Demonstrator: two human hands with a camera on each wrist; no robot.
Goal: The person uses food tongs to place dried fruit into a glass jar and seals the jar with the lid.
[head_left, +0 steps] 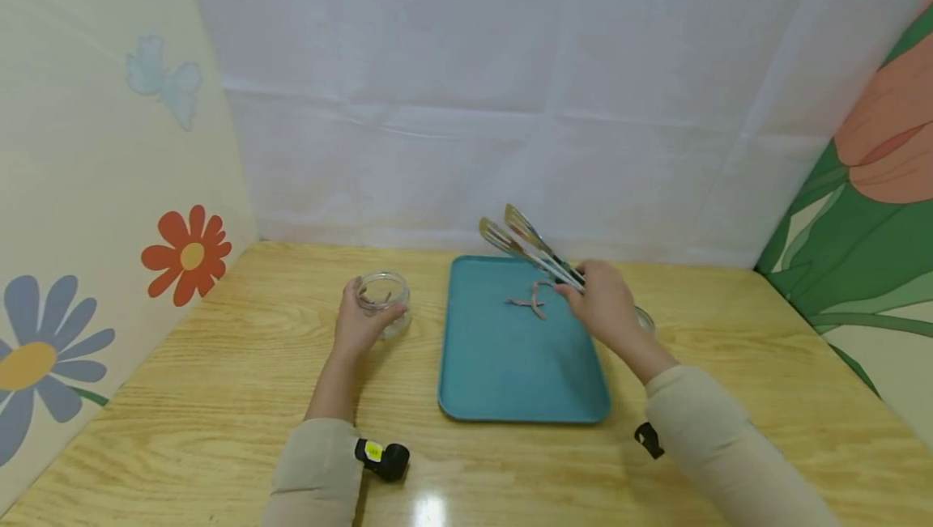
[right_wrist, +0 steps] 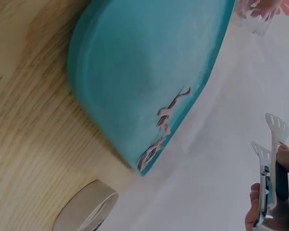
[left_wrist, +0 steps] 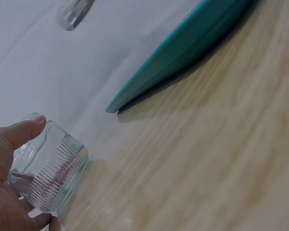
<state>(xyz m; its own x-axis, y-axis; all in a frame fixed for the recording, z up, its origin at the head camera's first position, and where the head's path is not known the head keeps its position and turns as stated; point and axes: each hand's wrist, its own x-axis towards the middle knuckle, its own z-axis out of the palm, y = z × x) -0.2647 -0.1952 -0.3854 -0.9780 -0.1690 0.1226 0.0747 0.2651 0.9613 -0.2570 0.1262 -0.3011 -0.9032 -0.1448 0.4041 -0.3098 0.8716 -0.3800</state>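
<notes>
Gripping metal tongs (head_left: 526, 245), my right hand (head_left: 607, 306) hangs over the teal tray's (head_left: 510, 365) far right corner, tong tips raised toward the back wall. Pinkish worm-like pieces (head_left: 530, 300) lie on the tray just left of that hand, apart from the tips. My left hand (head_left: 359, 323) is wrapped round a small glass jar (head_left: 384, 299) standing on the wooden table (head_left: 219, 397), left of the tray. Second jar behind right hand, mostly hidden.

Beige long sleeves (head_left: 722, 438) (black wrist cameras (head_left: 382, 456) strapped on), bare hands.
</notes>
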